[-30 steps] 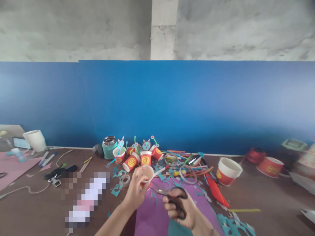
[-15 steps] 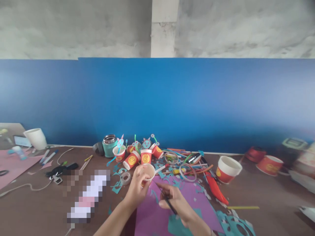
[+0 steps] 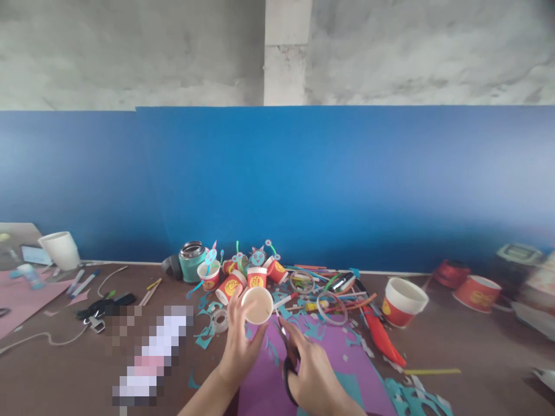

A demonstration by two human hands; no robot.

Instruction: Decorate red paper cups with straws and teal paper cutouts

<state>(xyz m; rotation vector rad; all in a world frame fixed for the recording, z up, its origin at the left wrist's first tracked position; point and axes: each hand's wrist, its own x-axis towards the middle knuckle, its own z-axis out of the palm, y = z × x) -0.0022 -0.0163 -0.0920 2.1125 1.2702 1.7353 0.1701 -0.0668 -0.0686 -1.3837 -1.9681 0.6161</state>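
My left hand (image 3: 240, 341) grips a paper cup (image 3: 258, 306), its open mouth tilted toward me and its pale inside showing. A small dark mark shows on the inner wall at the right. In my right hand (image 3: 313, 359) is a pair of scissors (image 3: 289, 370) with black handles. The blades point up and left toward the cup's lower right rim; I cannot tell whether they touch it. Below both hands lies a purple sheet (image 3: 347, 346) with blue paper scraps on it. Just behind the held cup stands a red cup (image 3: 257, 278) with a yellow print.
Several decorated cups (image 3: 210, 276) and a teal thermos (image 3: 191, 263) stand at the back. Straws and a tape ring (image 3: 332, 307) lie right of centre, beside a red pouch (image 3: 384, 341). A large paper tub (image 3: 403, 303) stands further right. A tape roll (image 3: 220, 319) is left of my hand.
My left hand has tipped the cup so its mouth faces me more. My right hand has turned the scissors, and their handle loops now show beside the fingers.
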